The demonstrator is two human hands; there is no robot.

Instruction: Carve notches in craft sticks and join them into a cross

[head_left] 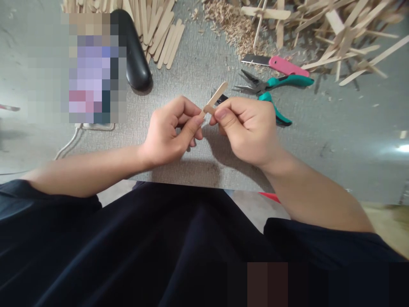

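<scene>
Over the near part of the table, my left hand (174, 130) pinches one end of a wooden craft stick (218, 94) that slants up to the right. With thumb and forefinger, my right hand (247, 128) grips a second short wooden piece (210, 109) that meets the stick at an angle. Whether the two are joined or only touching, I cannot tell. A small black object (221, 99) lies just behind my right fingers, mostly hidden. Beyond my right hand rest teal-handled needle-nose pliers (263, 87) with jaws apart, and a pink-handled blade (275, 62).
Loose craft sticks (161, 34) lie at the back, beside a black rounded case (136, 55). Wood shavings (231, 27) are heaped at the back middle. Crossed stick assemblies (345, 38) pile up at the back right. A white cable (68, 143) runs from a blurred-out item on the left.
</scene>
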